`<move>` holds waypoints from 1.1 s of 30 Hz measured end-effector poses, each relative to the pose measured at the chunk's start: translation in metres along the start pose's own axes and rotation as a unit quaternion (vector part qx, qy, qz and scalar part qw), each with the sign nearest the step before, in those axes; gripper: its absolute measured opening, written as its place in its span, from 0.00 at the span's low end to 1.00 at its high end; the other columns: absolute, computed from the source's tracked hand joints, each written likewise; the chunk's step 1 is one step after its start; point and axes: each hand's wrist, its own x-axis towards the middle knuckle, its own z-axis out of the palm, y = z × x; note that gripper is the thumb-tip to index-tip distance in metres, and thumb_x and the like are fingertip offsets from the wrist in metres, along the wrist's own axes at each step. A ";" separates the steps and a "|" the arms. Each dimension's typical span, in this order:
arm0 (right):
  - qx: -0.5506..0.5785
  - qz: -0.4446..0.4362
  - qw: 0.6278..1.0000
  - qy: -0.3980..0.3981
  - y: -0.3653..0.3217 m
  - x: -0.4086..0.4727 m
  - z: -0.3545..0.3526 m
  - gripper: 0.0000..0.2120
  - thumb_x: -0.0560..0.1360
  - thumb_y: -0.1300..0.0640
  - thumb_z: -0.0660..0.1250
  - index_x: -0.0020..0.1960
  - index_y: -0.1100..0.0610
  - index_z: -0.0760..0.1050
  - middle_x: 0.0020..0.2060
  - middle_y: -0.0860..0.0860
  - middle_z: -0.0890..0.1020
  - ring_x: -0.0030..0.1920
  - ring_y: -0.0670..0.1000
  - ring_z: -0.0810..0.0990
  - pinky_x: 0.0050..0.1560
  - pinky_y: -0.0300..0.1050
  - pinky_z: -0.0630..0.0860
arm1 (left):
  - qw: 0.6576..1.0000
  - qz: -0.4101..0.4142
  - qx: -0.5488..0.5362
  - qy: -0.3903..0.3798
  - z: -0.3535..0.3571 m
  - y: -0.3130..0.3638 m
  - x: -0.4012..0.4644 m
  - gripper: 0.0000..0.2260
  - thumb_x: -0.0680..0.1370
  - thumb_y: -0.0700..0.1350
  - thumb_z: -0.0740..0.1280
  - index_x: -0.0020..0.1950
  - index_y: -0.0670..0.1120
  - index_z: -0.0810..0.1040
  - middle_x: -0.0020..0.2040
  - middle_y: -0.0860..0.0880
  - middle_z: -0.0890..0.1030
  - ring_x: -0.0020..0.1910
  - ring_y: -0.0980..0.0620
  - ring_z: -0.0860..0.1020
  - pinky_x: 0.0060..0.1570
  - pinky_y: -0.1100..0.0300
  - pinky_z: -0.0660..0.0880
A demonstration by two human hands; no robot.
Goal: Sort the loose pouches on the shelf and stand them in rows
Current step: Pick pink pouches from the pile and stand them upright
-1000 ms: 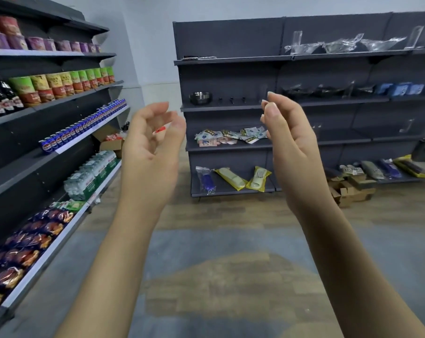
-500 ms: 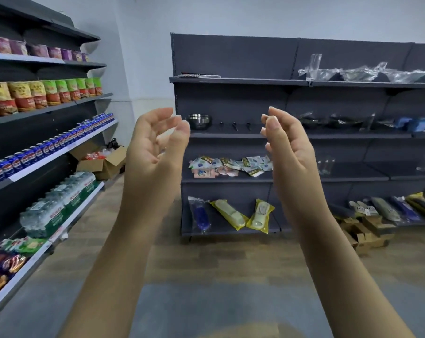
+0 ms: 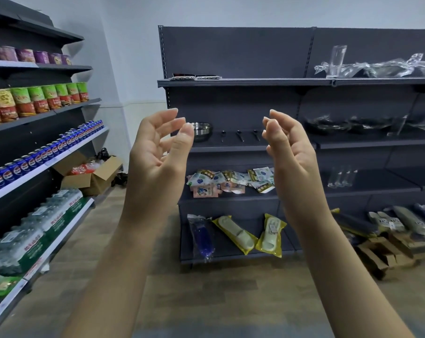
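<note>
Across the shop floor, the pouches (image 3: pixel 227 180) lie in a messy heap on the dark shelf (image 3: pixel 231 197), so we lift our left hand (image 3: pixel 157 162) and right hand (image 3: pixel 292 154) up, loosely open and holding nothing, ready to sort.

Occlusions and cut-offs, head view

Right hand (image 3: pixel 288 152) covers the right end of the pouches (image 3: pixel 221 179) heaped at the shelf's (image 3: pixel 231 196) front edge; pouch print too small to read. Left hand (image 3: pixel 157 154) hides the steel bowl's (image 3: pixel 201 130) left rim. Wrapped goods (image 3: pixel 401 68) run off the right edge.
</note>
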 end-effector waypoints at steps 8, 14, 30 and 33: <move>0.016 0.026 1.000 -0.003 0.116 0.120 -0.004 0.20 0.76 0.42 0.57 0.67 0.44 0.67 0.57 0.34 0.75 0.55 0.25 0.71 0.48 0.16 0.66 | 1.000 -0.018 0.002 -0.002 0.064 -0.112 0.103 0.11 0.72 0.56 0.61 0.55 0.62 0.71 0.59 0.59 0.78 0.58 0.65 0.76 0.56 0.69 0.74; 0.019 0.029 0.999 -0.007 0.181 0.240 -0.016 0.27 0.71 0.35 0.56 0.68 0.41 0.66 0.59 0.32 0.71 0.65 0.33 0.68 0.55 0.29 0.66 | 0.999 -0.037 -0.009 0.004 0.130 -0.183 0.203 0.13 0.72 0.58 0.62 0.56 0.63 0.70 0.59 0.63 0.75 0.63 0.66 0.72 0.58 0.69 0.72; 0.077 0.051 0.995 -0.041 0.300 0.388 0.011 0.19 0.73 0.41 0.58 0.62 0.44 0.69 0.59 0.40 0.77 0.59 0.35 0.75 0.56 0.26 0.72 | 0.995 -0.077 0.035 0.046 0.179 -0.283 0.318 0.14 0.69 0.60 0.61 0.54 0.63 0.69 0.62 0.59 0.75 0.63 0.59 0.74 0.65 0.57 0.72; 0.072 0.048 0.995 -0.046 0.310 0.404 0.024 0.19 0.74 0.42 0.59 0.63 0.45 0.69 0.59 0.41 0.77 0.59 0.35 0.75 0.57 0.29 0.72 | 0.996 -0.074 0.034 0.041 0.178 -0.297 0.334 0.14 0.69 0.60 0.61 0.54 0.63 0.69 0.62 0.58 0.75 0.63 0.58 0.74 0.62 0.60 0.72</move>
